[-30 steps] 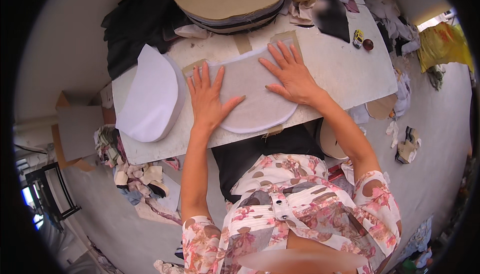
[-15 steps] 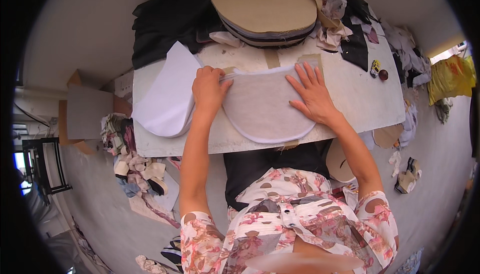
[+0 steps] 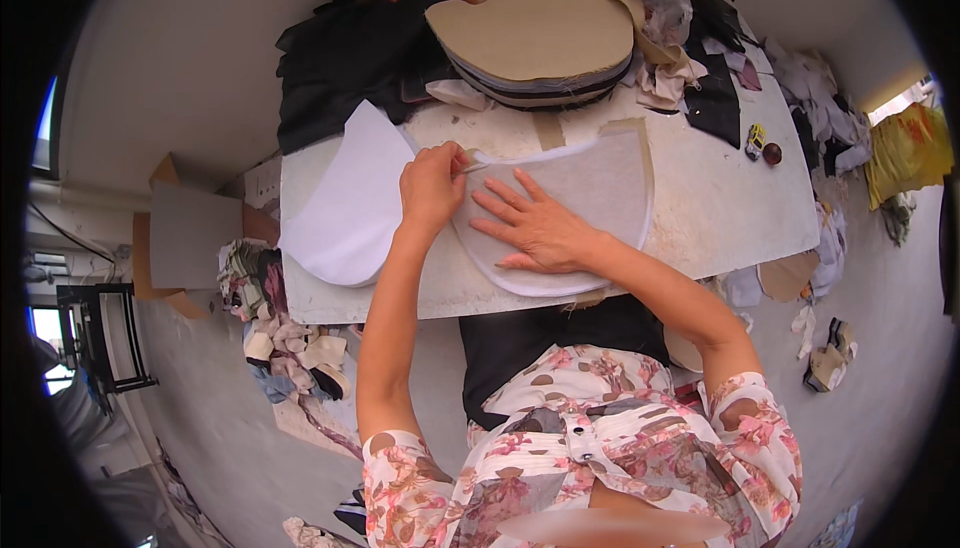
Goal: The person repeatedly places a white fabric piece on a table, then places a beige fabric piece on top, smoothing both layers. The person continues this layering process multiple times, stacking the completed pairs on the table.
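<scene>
A grey, half-round fabric piece [image 3: 600, 183] with a white border lies flat on the white table in front of me. My right hand [image 3: 545, 233] rests on it palm down, fingers spread, holding nothing. At the piece's upper left corner my left hand [image 3: 433, 188] is closed, thumb and fingertips pinching the edge. A thin narrow bit pokes out beside those fingertips; I cannot make out what it is. Left of that hand lies a white cut piece [image 3: 345, 213], curved along its lower side and pointed at the top, perhaps several layers thick.
The white table [image 3: 725, 208] carries a thick stack of tan and dark cut pieces [image 3: 540, 33] at the back. Black cloth [image 3: 350, 68] is heaped at the back left. A small toy car [image 3: 755, 141] sits at the right. Fabric scraps [image 3: 295, 348] lie below the table's left side.
My right hand has slid left from the fabric piece's right corner to its middle. My left hand stays at the left corner, its fingers now drawn into a tighter pinch.
</scene>
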{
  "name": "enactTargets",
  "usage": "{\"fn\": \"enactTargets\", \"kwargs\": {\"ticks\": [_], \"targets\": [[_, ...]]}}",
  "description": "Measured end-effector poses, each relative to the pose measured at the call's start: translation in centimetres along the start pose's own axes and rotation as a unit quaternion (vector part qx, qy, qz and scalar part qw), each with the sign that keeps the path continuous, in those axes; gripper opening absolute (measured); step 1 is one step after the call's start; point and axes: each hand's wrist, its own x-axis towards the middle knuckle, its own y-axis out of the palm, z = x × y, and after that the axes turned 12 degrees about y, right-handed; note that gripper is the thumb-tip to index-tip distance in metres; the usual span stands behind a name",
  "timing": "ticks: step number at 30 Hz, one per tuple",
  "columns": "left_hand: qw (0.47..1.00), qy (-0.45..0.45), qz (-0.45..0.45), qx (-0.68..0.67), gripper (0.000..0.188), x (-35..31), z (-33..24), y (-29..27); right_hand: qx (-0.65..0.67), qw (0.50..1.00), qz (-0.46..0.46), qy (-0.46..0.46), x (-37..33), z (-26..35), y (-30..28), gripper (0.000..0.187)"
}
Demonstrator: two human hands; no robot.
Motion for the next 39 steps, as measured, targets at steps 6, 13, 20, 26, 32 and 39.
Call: {"fn": "enactTargets", "kwargs": {"ticks": [6,13,20,26,32,39], "targets": [[0.996,-0.022,0.085,-0.016,0.028,1.4,-0.3,-1.1,-0.03,0.999,0.017,0.002,-0.1,0.0,-0.1,0.062],[0.993,0.011,0.116,0.028,0.016,1.3,1.1,-1.0,-0.023,0.999,0.023,0.006,0.0,0.1,-0.1,0.061],[0.996,0.024,0.08,0.004,0.017,1.1,0.8,-1.5,-0.025,0.999,0.021,0.007,0.0,0.2,-0.3,0.061],[0.999,0.01,0.037,-0.032,0.017,0.9,0.6,-0.6,-0.022,0.999,0.022,0.009,0.0,0.1,-0.3,0.061],[0.992,-0.057,0.037,-0.106,0.013,1.4,1.0,-0.5,-0.019,0.999,0.024,0.012,-0.1,0.1,-0.3,0.061],[0.961,-0.107,-0.035,-0.252,0.014,1.4,2.9,0.5,-0.014,1.0,0.021,0.013,-0.1,0.1,-0.3,0.06]]}}
